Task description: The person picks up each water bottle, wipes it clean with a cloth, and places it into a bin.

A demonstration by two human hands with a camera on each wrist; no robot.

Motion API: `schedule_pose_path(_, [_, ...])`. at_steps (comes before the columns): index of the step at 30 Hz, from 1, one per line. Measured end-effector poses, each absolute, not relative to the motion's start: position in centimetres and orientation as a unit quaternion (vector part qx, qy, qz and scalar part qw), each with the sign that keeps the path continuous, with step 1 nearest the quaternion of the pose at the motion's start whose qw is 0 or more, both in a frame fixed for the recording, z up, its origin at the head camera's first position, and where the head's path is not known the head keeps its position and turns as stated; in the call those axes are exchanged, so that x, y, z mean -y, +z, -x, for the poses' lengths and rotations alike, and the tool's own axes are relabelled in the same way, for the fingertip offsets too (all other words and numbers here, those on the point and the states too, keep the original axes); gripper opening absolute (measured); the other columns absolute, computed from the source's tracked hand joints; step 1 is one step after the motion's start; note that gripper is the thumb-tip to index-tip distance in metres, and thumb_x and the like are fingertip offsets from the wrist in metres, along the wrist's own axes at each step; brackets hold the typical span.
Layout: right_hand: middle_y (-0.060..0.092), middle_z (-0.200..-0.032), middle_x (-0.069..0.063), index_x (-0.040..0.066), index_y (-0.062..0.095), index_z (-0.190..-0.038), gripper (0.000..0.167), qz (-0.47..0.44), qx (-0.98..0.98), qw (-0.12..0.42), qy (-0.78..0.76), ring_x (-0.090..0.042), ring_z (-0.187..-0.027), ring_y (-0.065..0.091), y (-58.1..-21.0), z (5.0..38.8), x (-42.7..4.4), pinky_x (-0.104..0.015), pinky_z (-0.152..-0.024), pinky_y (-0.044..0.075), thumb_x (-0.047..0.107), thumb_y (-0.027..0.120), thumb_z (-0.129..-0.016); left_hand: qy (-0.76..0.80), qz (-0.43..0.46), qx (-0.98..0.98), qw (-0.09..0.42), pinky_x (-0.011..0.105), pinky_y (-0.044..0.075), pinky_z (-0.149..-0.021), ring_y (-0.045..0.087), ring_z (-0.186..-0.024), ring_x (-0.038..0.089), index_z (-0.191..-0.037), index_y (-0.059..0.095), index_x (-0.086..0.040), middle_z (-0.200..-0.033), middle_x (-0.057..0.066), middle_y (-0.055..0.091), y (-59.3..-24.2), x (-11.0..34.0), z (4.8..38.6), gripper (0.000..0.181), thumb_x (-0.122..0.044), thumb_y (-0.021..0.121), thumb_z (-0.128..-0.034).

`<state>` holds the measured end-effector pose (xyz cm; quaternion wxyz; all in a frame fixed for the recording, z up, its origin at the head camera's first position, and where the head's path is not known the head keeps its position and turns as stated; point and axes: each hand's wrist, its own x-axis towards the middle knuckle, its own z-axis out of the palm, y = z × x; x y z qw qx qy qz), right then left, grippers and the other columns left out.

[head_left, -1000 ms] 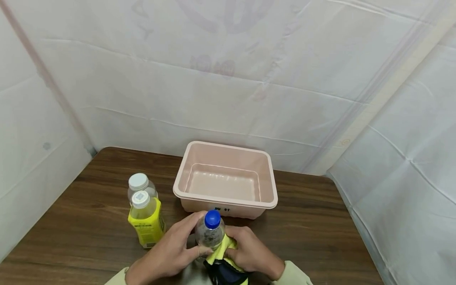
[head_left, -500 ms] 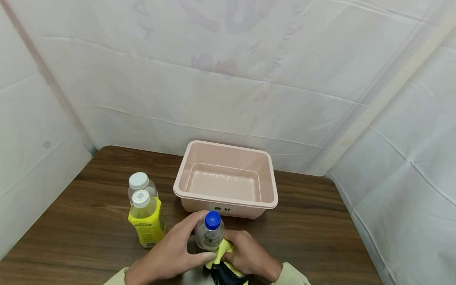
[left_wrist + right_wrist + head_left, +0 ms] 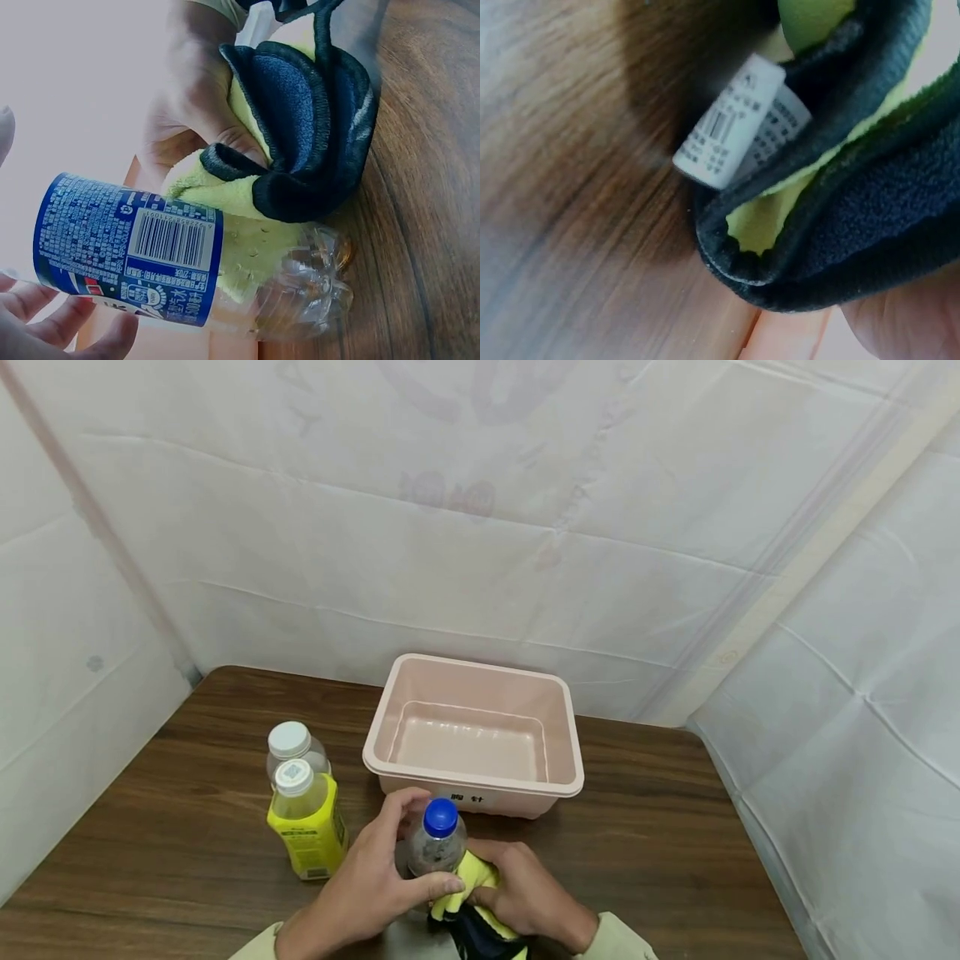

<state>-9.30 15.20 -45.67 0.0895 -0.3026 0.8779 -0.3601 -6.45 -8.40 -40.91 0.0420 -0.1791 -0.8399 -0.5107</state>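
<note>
A clear plastic bottle (image 3: 438,850) with a blue cap stands in front of the box in the head view; its blue label (image 3: 127,251) and clear base show in the left wrist view. My left hand (image 3: 375,872) is loosely around the bottle's upper part: fingers behind and touching its side, thumb in front and apart from it in the left wrist view. My right hand (image 3: 525,893) grips a folded yellow and dark blue cloth (image 3: 480,918) and presses it against the bottle's lower side. A white tag (image 3: 731,124) hangs from the cloth's dark edge.
A pink plastic box (image 3: 472,781) stands behind the hands with nothing seen inside. To the left are a yellow-labelled bottle (image 3: 311,835) and a clear white-capped bottle (image 3: 291,743). White sheeting (image 3: 480,568) surrounds the brown wooden table (image 3: 660,827).
My left fingers have loosened and spread, with the index finger lifting from the bottle. The bottle has shifted slightly left. My right hand keeps holding the cloth against it.
</note>
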Motion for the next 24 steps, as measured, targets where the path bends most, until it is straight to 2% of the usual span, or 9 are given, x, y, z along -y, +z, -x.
schedule_pose_path(6, [0.072,-0.103,0.015,0.031,0.071,-0.126,0.048,0.289,-0.875,0.086,-0.379,0.005,-0.079,0.057,-45.6,9.2,-15.7,-0.015,-0.071,0.050,0.012,0.085,-0.084,-0.501,0.183,0.844,0.059,0.027,0.054,-0.087,0.061,-0.100,0.001,-0.132,0.049,-0.029,-0.115,-0.016,0.065,-41.0,8.3,6.3,0.065,-0.044,0.089,-0.0822])
schedule_pose_path(10, [0.075,-0.111,0.008,0.025,0.068,-0.135,0.056,0.274,-0.869,0.086,-0.402,0.003,-0.083,0.060,-45.5,9.2,-16.2,-0.017,-0.075,0.052,0.009,0.085,-0.084,-0.499,0.190,0.844,0.054,0.029,0.056,-0.090,0.062,-0.103,-0.001,-0.134,0.050,-0.036,-0.120,-0.022,0.063,-40.8,8.3,6.3,0.060,-0.046,0.085,-0.0862])
schedule_pose_path(14, [0.076,-0.118,0.001,0.018,0.067,-0.139,0.061,0.263,-0.869,0.076,-0.412,0.000,-0.089,0.062,-45.2,9.2,-16.7,-0.019,-0.079,0.053,0.003,0.084,-0.082,-0.474,0.221,0.847,0.091,0.030,0.056,-0.094,0.060,-0.109,0.000,-0.136,0.051,-0.036,-0.127,-0.021,0.059,-40.8,8.3,6.4,0.059,-0.043,0.083,-0.0883])
schedule_pose_path(17, [0.075,-0.123,-0.001,0.017,0.066,-0.140,0.064,0.255,-0.868,0.069,-0.419,-0.002,-0.093,0.062,-44.8,9.2,-17.1,-0.019,-0.081,0.053,0.001,0.083,-0.080,-0.460,0.239,0.847,0.120,0.029,0.056,-0.094,0.058,-0.110,0.001,-0.138,0.053,-0.037,-0.128,-0.018,0.055,-40.9,8.3,6.4,0.058,-0.040,0.084,-0.0882])
schedule_pose_path(24, [0.073,-0.131,-0.006,0.018,0.064,-0.143,0.065,0.247,-0.844,0.048,-0.474,-0.006,-0.102,0.068,-43.4,9.2,-17.9,-0.023,-0.084,0.058,-0.001,0.080,-0.083,-0.439,0.236,0.857,0.132,0.030,0.056,-0.093,0.055,-0.112,0.001,-0.142,0.056,-0.037,-0.130,-0.016,0.051,-40.6,8.4,6.3,0.059,-0.039,0.083,-0.0894])
